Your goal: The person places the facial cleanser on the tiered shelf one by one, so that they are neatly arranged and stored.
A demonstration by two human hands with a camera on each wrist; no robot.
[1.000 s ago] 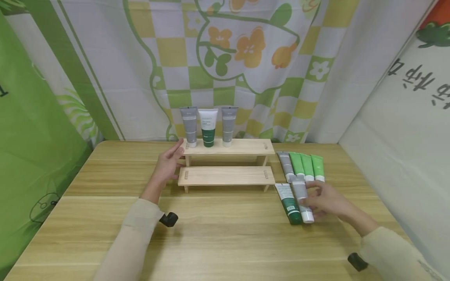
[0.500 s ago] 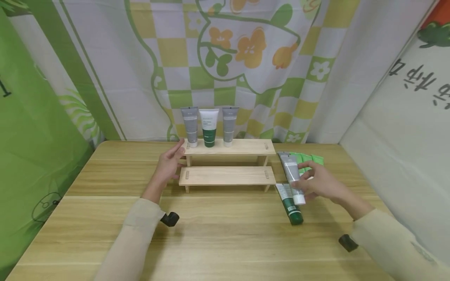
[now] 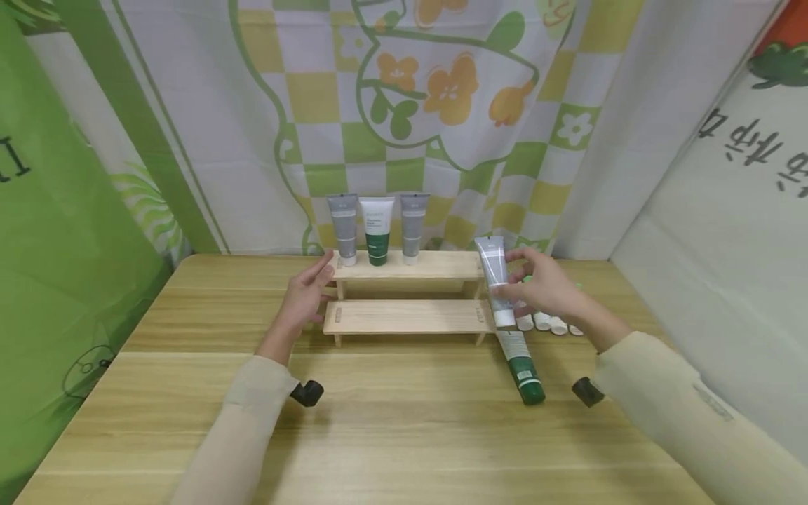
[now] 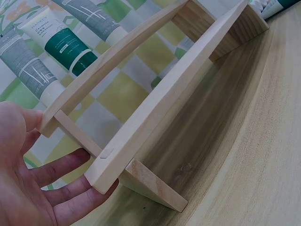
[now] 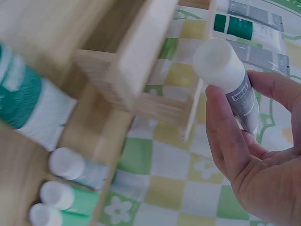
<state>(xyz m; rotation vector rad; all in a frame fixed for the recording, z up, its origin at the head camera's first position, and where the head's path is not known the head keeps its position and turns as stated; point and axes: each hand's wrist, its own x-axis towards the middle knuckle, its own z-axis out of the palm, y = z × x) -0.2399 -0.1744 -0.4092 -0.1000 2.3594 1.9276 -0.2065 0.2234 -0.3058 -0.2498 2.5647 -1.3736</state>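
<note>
My right hand (image 3: 546, 284) pinches a grey squeeze tube (image 3: 494, 270), white cap down, in the air at the right end of a two-tier wooden stand (image 3: 410, 317). The right wrist view shows thumb and fingers on either side of this tube. My left hand (image 3: 303, 294) touches the stand's left end; in the left wrist view the thumb is at the upper board and extended fingers are against the lower one. On the upper board stand a grey tube (image 3: 345, 228), a white-and-green tube (image 3: 377, 231) and another grey tube (image 3: 413, 228), all caps down.
Right of the stand, a white-and-dark-green tube (image 3: 524, 372) lies on the wooden table (image 3: 404, 435). Behind it lie another grey tube (image 5: 91, 175) and several light-green tubes (image 5: 82, 200), partly hidden by my right hand. A patterned curtain (image 3: 315, 98) hangs at the back.
My right hand has lifted the grey tube off the table beside the dark-green tube and carried it up and left to the stand's right end. The left hand has stayed put.
</note>
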